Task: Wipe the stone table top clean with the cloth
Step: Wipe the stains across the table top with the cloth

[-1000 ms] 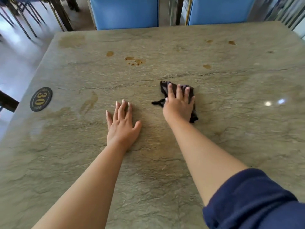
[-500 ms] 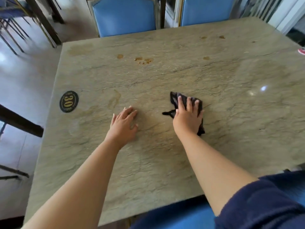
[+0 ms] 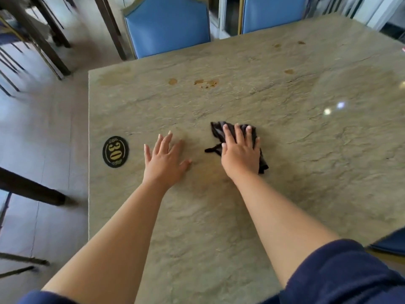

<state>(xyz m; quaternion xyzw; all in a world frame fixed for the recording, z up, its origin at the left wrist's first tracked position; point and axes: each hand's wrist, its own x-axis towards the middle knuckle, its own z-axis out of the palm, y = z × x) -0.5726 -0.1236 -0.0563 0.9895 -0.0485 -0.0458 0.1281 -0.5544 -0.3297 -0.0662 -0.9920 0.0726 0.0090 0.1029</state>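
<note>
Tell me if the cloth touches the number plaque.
Apart. The head view shows bare stone and the left hand between the cloth and plaque.

Open stone table top (image 3: pixel 306 172) is being left passable on all sides; only the number plaque (image 3: pixel 115 151) is being met leftward.

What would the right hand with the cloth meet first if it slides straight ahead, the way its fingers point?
Only bare table top at first; the brown stains lie ahead, a little to the left. The right hand presses flat on the cloth. The exact line is uncertain.
</note>
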